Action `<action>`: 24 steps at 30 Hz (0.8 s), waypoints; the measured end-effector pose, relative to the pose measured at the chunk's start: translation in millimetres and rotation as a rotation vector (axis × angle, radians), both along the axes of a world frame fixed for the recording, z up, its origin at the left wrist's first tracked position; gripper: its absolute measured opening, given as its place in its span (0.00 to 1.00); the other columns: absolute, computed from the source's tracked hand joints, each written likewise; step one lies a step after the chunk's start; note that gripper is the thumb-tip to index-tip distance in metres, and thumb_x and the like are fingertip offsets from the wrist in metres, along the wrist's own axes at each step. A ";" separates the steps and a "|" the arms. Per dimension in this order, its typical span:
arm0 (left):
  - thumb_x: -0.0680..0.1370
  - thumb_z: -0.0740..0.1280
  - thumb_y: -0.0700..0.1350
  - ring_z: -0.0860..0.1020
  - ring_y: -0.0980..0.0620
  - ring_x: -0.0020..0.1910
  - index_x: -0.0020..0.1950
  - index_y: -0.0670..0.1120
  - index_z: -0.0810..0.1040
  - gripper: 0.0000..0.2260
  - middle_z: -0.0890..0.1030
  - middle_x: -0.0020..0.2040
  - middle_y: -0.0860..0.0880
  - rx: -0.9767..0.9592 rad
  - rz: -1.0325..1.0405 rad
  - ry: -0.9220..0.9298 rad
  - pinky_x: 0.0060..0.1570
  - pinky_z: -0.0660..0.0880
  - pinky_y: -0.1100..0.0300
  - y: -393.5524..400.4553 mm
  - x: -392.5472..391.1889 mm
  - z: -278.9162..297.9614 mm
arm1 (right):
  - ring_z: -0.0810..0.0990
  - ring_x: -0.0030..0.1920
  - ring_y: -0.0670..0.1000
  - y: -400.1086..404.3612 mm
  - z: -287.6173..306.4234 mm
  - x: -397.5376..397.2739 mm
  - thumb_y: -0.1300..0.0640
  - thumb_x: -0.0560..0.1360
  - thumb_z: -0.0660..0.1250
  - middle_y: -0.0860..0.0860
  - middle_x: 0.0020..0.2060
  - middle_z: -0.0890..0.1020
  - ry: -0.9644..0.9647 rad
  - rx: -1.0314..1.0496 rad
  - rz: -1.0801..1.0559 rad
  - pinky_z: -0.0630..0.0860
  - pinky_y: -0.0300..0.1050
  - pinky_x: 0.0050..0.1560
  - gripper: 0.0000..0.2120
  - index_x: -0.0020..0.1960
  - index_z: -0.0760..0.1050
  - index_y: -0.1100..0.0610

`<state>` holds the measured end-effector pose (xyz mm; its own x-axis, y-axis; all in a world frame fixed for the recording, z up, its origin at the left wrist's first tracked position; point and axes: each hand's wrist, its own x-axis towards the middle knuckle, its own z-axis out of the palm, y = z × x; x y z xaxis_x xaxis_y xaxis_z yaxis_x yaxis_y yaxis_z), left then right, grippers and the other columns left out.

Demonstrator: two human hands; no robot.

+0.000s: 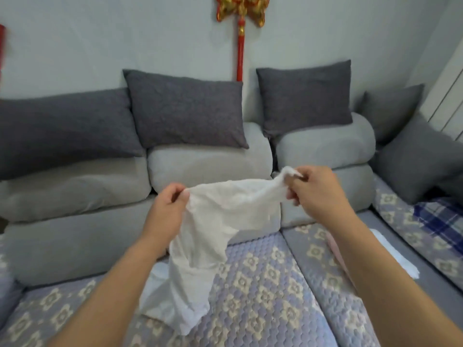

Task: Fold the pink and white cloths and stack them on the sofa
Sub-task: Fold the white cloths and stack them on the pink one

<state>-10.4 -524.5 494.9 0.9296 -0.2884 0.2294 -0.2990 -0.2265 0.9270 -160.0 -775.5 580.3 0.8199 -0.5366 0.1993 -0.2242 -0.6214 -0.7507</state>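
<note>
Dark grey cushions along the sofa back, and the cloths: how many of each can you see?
Dark grey cushions: 5
White cloths: 2, one held, one lying on the seat
Pink cloths: 1, mostly hidden by the right arm
Total: 8

pale blue wall (pixel 100 33), red-gold hanging ornament (pixel 241 18), dark grey cushions (pixel 185 111), white radiator (pixel 448 96).
</note>
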 end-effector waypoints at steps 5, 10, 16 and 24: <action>0.82 0.63 0.44 0.66 0.57 0.32 0.38 0.50 0.72 0.12 0.70 0.31 0.57 0.152 -0.068 -0.158 0.35 0.64 0.56 -4.0 9.6 75.9 | 0.78 0.40 0.54 -6.1 59.9 -7.6 0.55 0.81 0.64 0.54 0.37 0.80 -0.205 0.399 0.004 0.80 0.56 0.45 0.13 0.41 0.79 0.60; 0.79 0.67 0.47 0.77 0.48 0.46 0.44 0.51 0.79 0.05 0.77 0.45 0.48 0.512 0.050 -0.369 0.47 0.73 0.54 -25.4 7.3 105.8 | 0.87 0.43 0.55 27.0 111.1 -12.3 0.57 0.83 0.60 0.56 0.40 0.87 -0.405 0.764 0.275 0.84 0.50 0.46 0.13 0.47 0.79 0.62; 0.73 0.71 0.58 0.79 0.56 0.49 0.65 0.58 0.70 0.23 0.80 0.53 0.53 0.002 -0.298 -0.273 0.47 0.77 0.60 -68.7 -75.1 134.8 | 0.66 0.28 0.49 55.5 138.9 -0.3 0.50 0.82 0.61 0.51 0.26 0.68 -0.329 -0.089 0.201 0.65 0.45 0.31 0.21 0.32 0.67 0.57; 0.73 0.65 0.37 0.75 0.54 0.46 0.53 0.50 0.72 0.12 0.75 0.50 0.52 0.275 -0.150 -0.284 0.42 0.73 0.58 -63.4 -71.4 98.1 | 0.65 0.32 0.50 19.2 182.1 4.1 0.50 0.85 0.52 0.49 0.30 0.67 -0.589 -0.144 -0.157 0.60 0.49 0.37 0.22 0.34 0.60 0.55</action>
